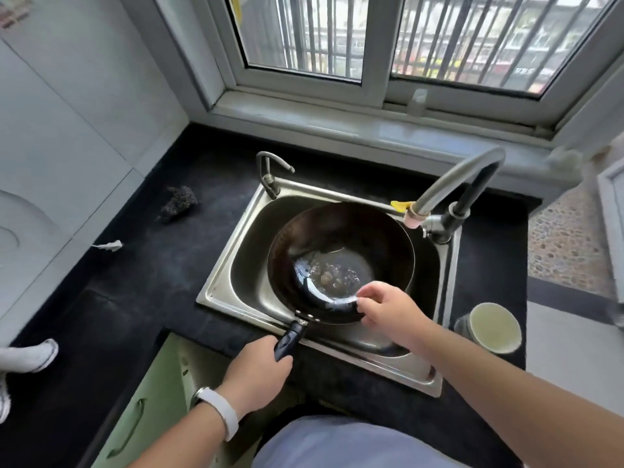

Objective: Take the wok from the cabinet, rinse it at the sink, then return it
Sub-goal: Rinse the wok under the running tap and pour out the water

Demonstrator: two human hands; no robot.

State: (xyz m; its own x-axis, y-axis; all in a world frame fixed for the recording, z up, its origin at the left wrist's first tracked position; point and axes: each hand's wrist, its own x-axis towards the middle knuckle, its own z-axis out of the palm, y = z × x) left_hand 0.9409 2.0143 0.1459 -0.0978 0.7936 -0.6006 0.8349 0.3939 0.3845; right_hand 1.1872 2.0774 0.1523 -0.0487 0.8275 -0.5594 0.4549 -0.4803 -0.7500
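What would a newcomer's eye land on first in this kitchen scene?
The big dark wok held in the steel sink, with a little water pooled in its bottom. The left hand grips its black handle at the near edge, while the right hand holds the near rim. Behind, a grey hose faucet arches in from the right, under a barred window.

Black counter (145, 298), steel sink (233, 238) set in. Dark scouring pad (179, 203) left rear; white scrap (109, 245) at left edge; pale cup (489, 327) right of sink (just beside rim).
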